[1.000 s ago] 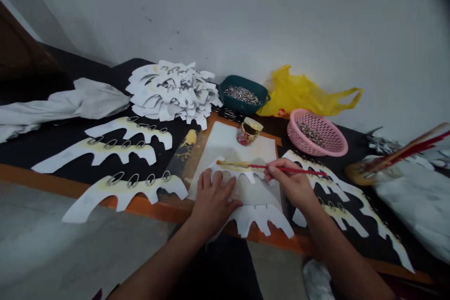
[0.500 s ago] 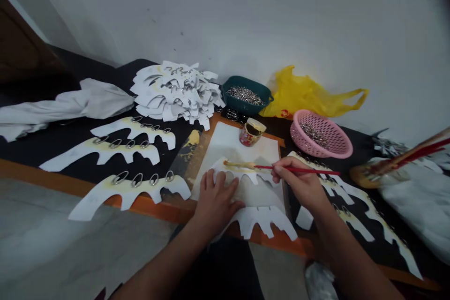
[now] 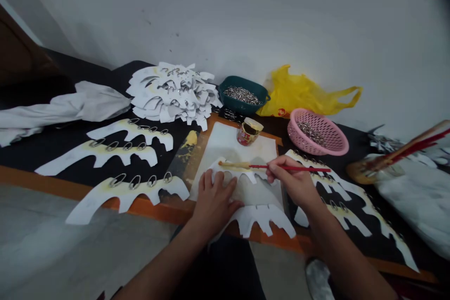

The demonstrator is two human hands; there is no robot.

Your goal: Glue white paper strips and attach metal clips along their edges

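in the lower centre of the frame i'm seeing the white cut-out [image 3: 260, 218] lying on the pale mat [image 3: 228, 143]. my left hand [image 3: 215, 199] is pressing it flat with fingers spread, and my right hand [image 3: 293, 183] is pinching the red brush [image 3: 277, 167], whose yellowed tip is on the upper edge. i'm judging this as glue-brushing; the next stroke is calling for a firm pin, perhaps a dip in the small tin [image 3: 249, 132] above.

Probably a small craft workshop: stacked white cut-outs [image 3: 174, 91], baskets of metal rings [image 3: 243, 94], glue tin [image 3: 249, 131] on the worktable [image 3: 52, 176].
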